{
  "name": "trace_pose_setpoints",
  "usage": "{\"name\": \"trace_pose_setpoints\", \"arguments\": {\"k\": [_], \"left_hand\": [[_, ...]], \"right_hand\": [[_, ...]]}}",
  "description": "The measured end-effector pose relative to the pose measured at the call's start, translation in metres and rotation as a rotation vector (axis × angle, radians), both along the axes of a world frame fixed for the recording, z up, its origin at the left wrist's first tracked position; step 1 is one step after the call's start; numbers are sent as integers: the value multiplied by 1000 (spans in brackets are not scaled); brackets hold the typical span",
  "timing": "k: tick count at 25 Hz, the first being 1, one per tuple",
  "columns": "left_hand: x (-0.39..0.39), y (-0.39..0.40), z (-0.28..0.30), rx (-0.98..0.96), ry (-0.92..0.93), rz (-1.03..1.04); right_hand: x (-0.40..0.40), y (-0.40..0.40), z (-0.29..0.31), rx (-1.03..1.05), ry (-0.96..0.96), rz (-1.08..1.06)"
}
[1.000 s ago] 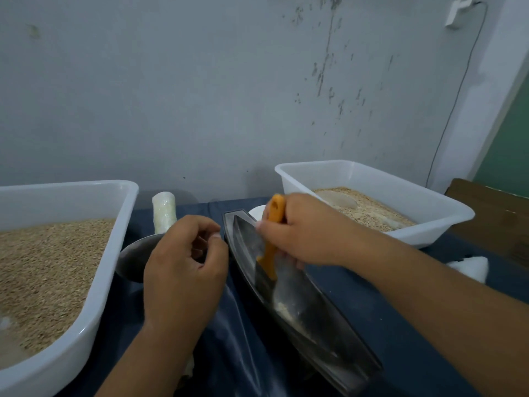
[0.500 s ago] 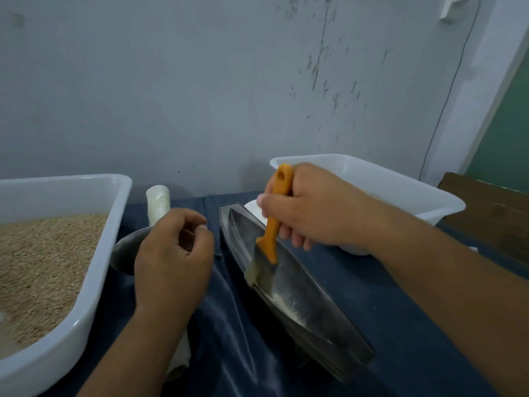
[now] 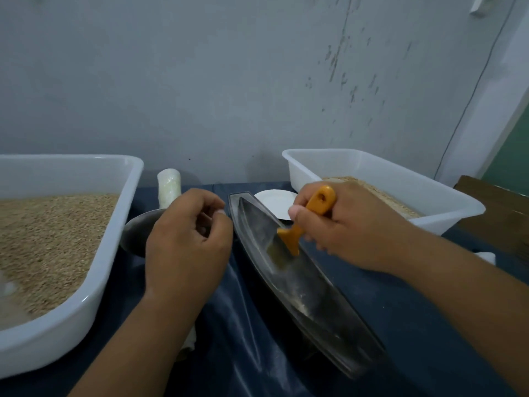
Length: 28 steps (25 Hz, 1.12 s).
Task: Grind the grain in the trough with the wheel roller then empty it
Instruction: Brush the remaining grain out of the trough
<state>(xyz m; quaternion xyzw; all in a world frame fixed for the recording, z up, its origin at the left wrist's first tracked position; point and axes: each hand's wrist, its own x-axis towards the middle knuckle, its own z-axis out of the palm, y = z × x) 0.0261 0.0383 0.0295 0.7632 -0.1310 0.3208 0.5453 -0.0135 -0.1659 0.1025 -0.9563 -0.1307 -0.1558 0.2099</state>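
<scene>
The boat-shaped metal trough [image 3: 309, 293] lay on the dark blue cloth [image 3: 246, 353] between the two hands, its long axis running from the far middle toward the near right, and only a thin pale dusting of ground grain [image 3: 303, 306] clung along its inner channel. The right hand [image 3: 352, 224] gripped the orange handle of a small brush [image 3: 307, 222], fingers curled round it, with the bristles down inside the far half of the trough against its wall. The left hand [image 3: 186, 247] hovered just left of the trough's far end, fingers loosely curled with thumb and forefinger nearly meeting; whether it pinched anything could not be told. Behind that hand showed the metal disc and white handle of the wheel roller [image 3: 169, 187], lying on the cloth. A small white dish [image 3: 274, 204] sat just beyond the trough's far tip. A white tub of whole grain [image 3: 94, 282] stood at the left, and a second white tub [image 3: 429, 204] holding paler grain stood at the right, before a grey wall [image 3: 229, 81]
</scene>
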Motion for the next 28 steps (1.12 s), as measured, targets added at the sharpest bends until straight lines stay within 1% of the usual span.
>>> {"name": "trace_pose_setpoints", "arguments": {"k": [1, 3, 4, 5, 7, 8, 11, 16, 20, 22, 26, 28], "left_hand": [[-2, 0, 1, 5, -4, 0], [-5, 1, 1, 9, -15, -12], [-7, 0, 1, 14, -19, -25], [-9, -1, 2, 23, -24, -33], [-12, -4, 2, 40, -34, -31], [-13, -5, 2, 50, -35, -29], [-16, -9, 1, 75, -29, -39], [-15, -7, 0, 78, -26, -34], [-15, -8, 0, 80, -30, -44], [-15, -8, 1, 80, -31, -54], [-13, -8, 0, 95, -25, -64], [-13, -7, 0, 85, -21, -58]], "right_hand": [[-1, 0, 2, -30, -29, -2], [-1, 2, -2, -89, 7, -33], [-3, 1, -3, -49, 46, -54], [-5, -2, 1, 43, 72, -71], [-8, -6, 20, 228, 102, -94], [-10, -6, 31, 261, 121, -88], [-9, -1, 54, 208, 233, -33], [-9, 7, 56, 129, 377, -32], [4, 4, 58, 131, 489, -48], [14, 3, 57, 119, 558, -64], [36, 5, 43, 29, 761, -122], [44, 6, 33, 20, 807, -150]]}}
